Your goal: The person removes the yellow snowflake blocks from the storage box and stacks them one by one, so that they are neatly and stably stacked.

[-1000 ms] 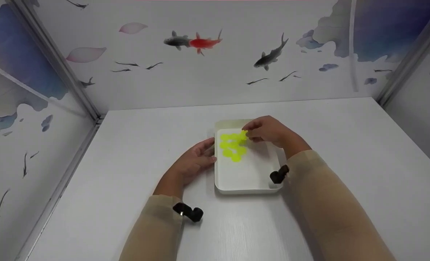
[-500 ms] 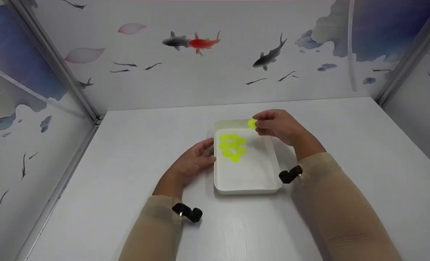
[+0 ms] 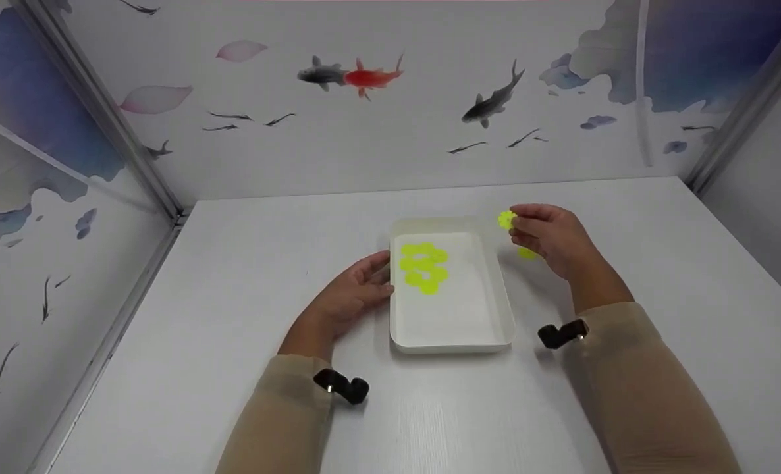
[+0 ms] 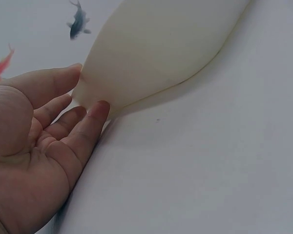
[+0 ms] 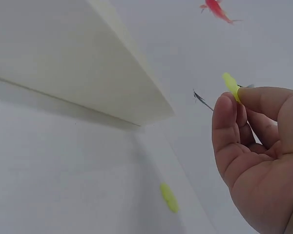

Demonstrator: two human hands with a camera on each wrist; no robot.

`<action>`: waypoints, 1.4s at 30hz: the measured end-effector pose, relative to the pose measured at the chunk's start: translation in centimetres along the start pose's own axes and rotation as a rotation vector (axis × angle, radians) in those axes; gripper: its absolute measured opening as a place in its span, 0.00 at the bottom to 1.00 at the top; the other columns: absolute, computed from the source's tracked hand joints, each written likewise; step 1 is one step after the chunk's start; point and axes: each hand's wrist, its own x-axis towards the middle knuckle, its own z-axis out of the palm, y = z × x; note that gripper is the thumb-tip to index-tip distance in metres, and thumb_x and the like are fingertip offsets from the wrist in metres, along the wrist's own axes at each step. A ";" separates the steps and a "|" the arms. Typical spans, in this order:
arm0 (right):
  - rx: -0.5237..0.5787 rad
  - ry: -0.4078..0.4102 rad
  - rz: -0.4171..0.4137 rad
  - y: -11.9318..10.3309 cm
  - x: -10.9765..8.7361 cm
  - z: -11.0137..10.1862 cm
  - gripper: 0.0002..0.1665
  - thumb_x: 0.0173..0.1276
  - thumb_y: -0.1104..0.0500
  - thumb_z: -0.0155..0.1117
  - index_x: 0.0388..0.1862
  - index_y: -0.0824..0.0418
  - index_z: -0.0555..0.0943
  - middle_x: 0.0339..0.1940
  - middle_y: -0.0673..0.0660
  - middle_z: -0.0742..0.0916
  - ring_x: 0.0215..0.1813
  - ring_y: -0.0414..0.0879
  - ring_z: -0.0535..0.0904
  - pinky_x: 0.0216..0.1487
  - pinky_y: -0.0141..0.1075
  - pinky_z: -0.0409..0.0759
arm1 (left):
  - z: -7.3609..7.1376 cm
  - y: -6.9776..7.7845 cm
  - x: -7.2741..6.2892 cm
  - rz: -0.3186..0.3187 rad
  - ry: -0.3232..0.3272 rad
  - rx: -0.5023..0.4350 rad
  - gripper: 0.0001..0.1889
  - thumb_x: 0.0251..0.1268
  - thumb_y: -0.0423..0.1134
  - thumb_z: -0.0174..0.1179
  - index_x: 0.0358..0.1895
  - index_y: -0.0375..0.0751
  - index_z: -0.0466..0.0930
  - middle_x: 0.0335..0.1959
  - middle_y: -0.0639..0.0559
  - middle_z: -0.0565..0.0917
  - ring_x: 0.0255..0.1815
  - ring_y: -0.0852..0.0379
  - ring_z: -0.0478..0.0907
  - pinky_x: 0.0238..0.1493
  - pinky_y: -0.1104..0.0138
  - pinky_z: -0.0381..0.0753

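My right hand point(image 3: 552, 238) pinches a small yellow flower-shaped disc point(image 3: 506, 220) between thumb and fingertips, above the table to the right of the white tray point(image 3: 453, 322). Seen edge-on, the same disc point(image 5: 231, 87) shows thin in the right wrist view. Another yellow disc point(image 5: 169, 197) lies on the table below that hand, partly hidden by it in the head view. Several more yellow discs point(image 3: 423, 266) lie in the tray's left part. Against the tray's left side rest the fingertips and thumb of my left hand point(image 3: 351, 293), its fingers loosely extended.
The shallow tray stands on a white table point(image 3: 232, 276). Behind it rises a white back wall point(image 3: 403, 151) printed with fish and leaves. Side panels with metal corner posts point(image 3: 110, 118) close in both sides.
My right hand has lifted a yellow disc out of the tray and carried it right, past the rim. A disc on the table has come into view. My left hand has stayed in place.
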 end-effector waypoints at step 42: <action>-0.243 0.156 0.187 4.3 0.8 -3.9 0.26 0.78 0.49 0.69 0.69 0.56 0.80 0.66 0.58 0.81 0.54 0.46 0.86 0.57 0.29 0.87 | -0.1 -0.1 0.0 -0.017 0.013 0.001 0.42 0.68 0.27 0.69 0.83 0.54 0.65 0.86 0.58 0.65 0.87 0.55 0.63 0.80 0.59 0.74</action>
